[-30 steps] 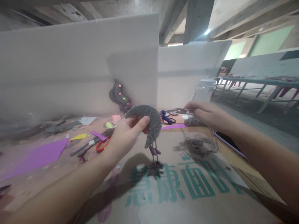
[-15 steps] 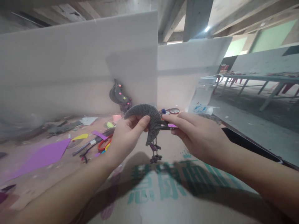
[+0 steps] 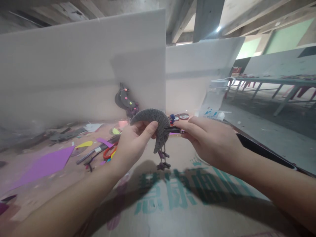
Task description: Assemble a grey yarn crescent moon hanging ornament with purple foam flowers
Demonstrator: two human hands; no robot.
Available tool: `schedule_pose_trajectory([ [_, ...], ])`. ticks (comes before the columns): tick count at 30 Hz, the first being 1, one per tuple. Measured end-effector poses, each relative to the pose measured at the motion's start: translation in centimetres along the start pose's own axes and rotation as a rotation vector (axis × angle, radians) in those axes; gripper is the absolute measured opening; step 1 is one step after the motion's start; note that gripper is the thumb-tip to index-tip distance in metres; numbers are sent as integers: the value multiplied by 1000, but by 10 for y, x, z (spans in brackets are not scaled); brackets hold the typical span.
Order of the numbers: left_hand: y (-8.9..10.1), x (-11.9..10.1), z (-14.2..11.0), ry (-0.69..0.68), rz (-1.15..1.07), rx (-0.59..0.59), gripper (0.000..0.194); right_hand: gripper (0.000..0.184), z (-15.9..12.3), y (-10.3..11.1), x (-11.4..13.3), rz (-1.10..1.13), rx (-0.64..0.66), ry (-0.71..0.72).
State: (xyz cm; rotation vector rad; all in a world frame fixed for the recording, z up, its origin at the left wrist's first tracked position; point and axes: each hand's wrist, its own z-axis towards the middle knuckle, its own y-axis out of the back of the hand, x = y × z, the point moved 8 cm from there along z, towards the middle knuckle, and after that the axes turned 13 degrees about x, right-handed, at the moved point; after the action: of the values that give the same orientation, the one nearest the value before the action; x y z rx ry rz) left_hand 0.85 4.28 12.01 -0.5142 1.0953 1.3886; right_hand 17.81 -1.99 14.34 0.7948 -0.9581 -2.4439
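The left hand (image 3: 133,140) was clamped on the grey yarn-wrapped crescent (image 3: 163,125), holding it above the green-lettered sheet (image 3: 170,222), with strands (image 3: 163,157) dangling below. A second earlier the right hand (image 3: 209,140) had been farther right, well apart from the crescent; now it had come in, pinched around a dark tool (image 3: 173,129) whose tip was at the crescent's right edge.

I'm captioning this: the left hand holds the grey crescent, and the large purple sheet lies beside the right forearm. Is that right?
Not quite: the head view shows the large purple sheet beside the left forearm, not the right. The left hand does hold the grey crescent.
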Motion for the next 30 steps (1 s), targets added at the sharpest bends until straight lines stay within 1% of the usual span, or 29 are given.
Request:
schedule_pose_trajectory([
  [7, -1, -1, -2, -4, 31, 11, 37, 26, 1, -3, 1, 21, 23, 4],
  [15, -4, 0, -2, 14, 17, 25, 36, 29, 2, -4, 2, 45, 28, 43],
  [23, -5, 2, 1, -1, 11, 52, 36, 28, -1, 2, 3, 50, -22, 76],
  [26, -7, 2, 1, 7, 1, 70, 35, 27, -1, 7, 0, 73, -48, 45],
  [30, -8, 1, 2, 3, -19, 84, 34, 26, 2, 8, -6, 63, -23, -14],
])
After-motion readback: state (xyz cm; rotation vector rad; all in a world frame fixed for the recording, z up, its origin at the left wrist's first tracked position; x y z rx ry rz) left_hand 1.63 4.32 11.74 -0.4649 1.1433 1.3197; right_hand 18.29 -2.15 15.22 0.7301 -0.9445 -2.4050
